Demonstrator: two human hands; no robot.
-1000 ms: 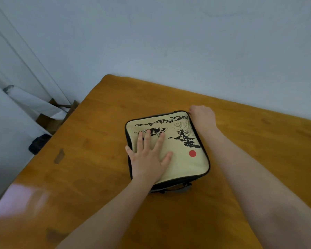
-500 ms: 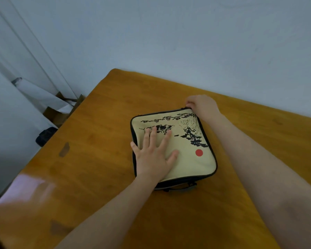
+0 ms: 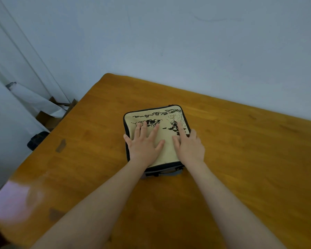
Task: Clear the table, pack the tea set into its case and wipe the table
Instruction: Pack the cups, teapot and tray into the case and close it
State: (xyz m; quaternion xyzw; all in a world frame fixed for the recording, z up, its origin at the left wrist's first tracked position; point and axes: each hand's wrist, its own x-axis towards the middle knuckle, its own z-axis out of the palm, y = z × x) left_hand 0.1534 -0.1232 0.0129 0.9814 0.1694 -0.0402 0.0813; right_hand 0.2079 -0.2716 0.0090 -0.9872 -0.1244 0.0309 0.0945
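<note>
The light is dim and even, with a cool bluish cast over the wall. No lamp or window shows. A pale pinkish glare patch lies on the table at its near left corner, soft-edged and smeared. The rest of the tabletop has a dull sheen, darker toward the near edge. Shadows are faint: a soft one under the near edge of the case, and a weak one beneath the forearms. The case's black print is fairly sharp, while the forearms near the bottom of the frame look soft. The wide lens bends straight lines: the table's far edge slants, and the vertical lines left of the table lean strongly.
</note>
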